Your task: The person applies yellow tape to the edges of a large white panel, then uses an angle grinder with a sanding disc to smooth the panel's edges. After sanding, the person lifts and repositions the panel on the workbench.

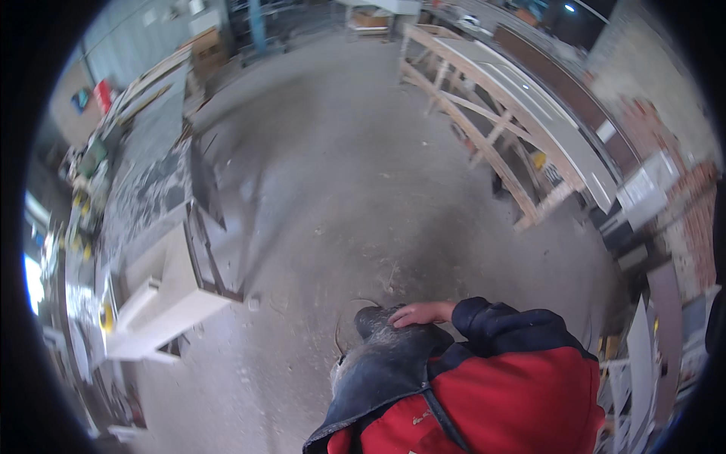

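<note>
My right hand (421, 314) rests on the front of a dark, dust-covered apron (391, 363) that I wear over a red and navy jacket (505, 397). Its fingers point left and lie against the dusty cloth. Whether they grip any of it, I cannot tell. Beside the apron a thin curved cord or strip (338, 335) shows against the floor. My left hand is out of view. Before me lies a dusty concrete floor (351, 187), marked with scuffs and small debris.
On the left runs a long dusty workbench (150, 142), with a pale panel structure (176, 295) at its near end. A wooden trestle frame (499, 136) at right carries a light panel (510, 74). Sheet boards (641, 346) lean near a brick wall (700, 221).
</note>
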Tool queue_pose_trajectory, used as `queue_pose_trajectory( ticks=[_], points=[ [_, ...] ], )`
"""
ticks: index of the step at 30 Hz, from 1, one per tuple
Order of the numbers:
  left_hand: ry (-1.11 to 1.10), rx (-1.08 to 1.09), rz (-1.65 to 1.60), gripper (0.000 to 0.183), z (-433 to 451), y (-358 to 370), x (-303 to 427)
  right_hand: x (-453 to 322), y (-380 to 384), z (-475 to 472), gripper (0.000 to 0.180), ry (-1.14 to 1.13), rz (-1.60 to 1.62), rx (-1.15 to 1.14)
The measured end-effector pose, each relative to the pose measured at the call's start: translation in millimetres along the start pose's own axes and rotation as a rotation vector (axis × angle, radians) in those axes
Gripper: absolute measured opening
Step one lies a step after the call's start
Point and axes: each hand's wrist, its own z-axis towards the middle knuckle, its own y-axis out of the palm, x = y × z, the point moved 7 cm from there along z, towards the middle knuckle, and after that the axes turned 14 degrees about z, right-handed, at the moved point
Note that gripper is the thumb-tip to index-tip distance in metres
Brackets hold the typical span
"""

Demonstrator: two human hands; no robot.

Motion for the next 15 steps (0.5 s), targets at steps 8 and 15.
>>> queue_pose_trajectory(
  ticks=[8, 15],
  points=[
    [0.037, -0.049, 0.464, 0.026, 87.7, -92.8, -14.0, 27.7, -43.6, -25.9, 0.035, -0.161, 0.092, 0.643],
    [0.442, 0.335, 0.638, 0.022, 113.5, -204.7, 176.5, -102.1, -62.2, 19.2, 0.032, -0.428, 0.907, 0.557]
  ],
)
